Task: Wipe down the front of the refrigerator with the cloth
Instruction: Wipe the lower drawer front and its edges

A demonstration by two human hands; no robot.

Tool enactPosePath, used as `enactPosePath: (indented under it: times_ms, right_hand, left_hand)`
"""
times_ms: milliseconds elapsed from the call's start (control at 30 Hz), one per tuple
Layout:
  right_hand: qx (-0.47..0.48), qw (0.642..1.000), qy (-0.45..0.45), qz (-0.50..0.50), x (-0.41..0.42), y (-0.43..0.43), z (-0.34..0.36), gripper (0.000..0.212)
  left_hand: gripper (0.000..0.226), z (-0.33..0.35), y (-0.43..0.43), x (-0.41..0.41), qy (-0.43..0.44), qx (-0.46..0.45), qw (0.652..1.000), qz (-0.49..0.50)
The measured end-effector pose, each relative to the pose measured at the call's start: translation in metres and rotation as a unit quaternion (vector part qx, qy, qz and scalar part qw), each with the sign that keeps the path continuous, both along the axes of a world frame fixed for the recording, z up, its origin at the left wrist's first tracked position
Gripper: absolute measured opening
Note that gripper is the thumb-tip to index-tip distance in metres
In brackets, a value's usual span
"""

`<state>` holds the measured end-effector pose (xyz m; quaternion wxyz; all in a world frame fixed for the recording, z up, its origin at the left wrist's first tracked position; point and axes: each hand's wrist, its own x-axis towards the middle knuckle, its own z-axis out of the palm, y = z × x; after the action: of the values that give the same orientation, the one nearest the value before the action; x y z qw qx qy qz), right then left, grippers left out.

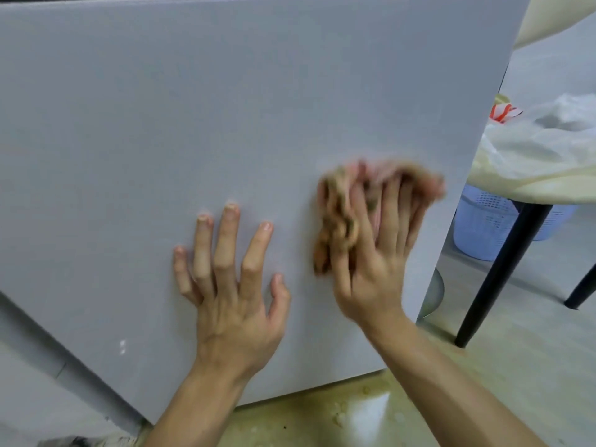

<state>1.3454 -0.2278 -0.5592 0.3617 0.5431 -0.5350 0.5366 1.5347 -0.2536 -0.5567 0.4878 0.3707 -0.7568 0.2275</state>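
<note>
"Blur smears the cloth [335, 221] and the right hand [371, 269]; the weave and the thumb are hard to make out."

"Where is it?"

"Right of centre, pressed against the grey refrigerator [193, 108] front, whose top and left run out of frame. The bunched cloth runs long from lower left to upper right."

"And the grip?"

"The right fingers [392, 204] lie nearly straight over it, pressing, not curled round. The left hand [232, 295], just beside it at lower centre, holds nothing, its fingers spread on the same front and pointing up."
</note>
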Motion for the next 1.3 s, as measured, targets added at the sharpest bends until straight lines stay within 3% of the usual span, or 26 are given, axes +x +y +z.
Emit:
enactPosePath:
  times_ms: [133,200,333,467,600,733,900,1033,1133,1200,1300]
  right_hand:
    - [0.182,0.979,0.087,-0.021,-0.005,0.028,-0.15,0.059]
    - [0.25,0.96,0.12,-0.03,-0.007,0.041,-0.184,0.058]
    - [0.265,0.956,0.122,-0.037,-0.004,0.039,-0.172,0.056]
    - [0.144,0.982,0.125,-0.003,0.029,0.009,-0.08,0.058]
    - [0.045,0.995,0.083,-0.034,0.07,-0.019,-0.01,0.055]
    - [0.062,0.994,0.092,-0.007,0.081,-0.017,-0.069,0.058]
    - [0.238,0.941,0.24,-0.024,0.073,0.012,-0.2,0.07]
    - [0.318,0.917,0.241,0.002,0.074,0.02,-0.204,0.086]
    - [0.245,0.945,0.211,0.043,0.076,0.012,-0.154,0.087]
    - [0.154,0.981,0.1,0.057,0.089,-0.002,-0.097,0.078]
    - [0.04,0.998,-0.032,0.025,0.115,-0.024,-0.024,0.064]
  left_hand:
    - [0.071,-0.011,-0.001,0.019,-0.03,0.006,1.0,0.001]
    - [0.073,-0.018,-0.003,0.03,-0.047,0.015,0.999,0.002]
    - [0.078,-0.031,-0.006,0.05,-0.076,0.023,0.997,0.014]
    - [0.081,-0.03,-0.01,0.058,-0.082,0.013,0.997,0.002]
    - [0.089,-0.029,-0.013,0.066,-0.058,0.009,0.998,-0.009]
    - [0.094,-0.033,-0.018,0.082,-0.056,0.006,0.998,-0.015]
    - [0.096,-0.039,-0.022,0.097,-0.088,0.001,0.996,-0.017]
    - [0.098,-0.05,-0.026,0.108,-0.107,0.005,0.994,-0.018]
    - [0.092,-0.048,-0.032,0.121,-0.117,-0.011,0.993,-0.026]
    - [0.081,-0.045,-0.036,0.134,-0.1,-0.004,0.995,-0.02]
    - [0.075,-0.042,-0.04,0.149,-0.073,0.01,0.997,-0.009]
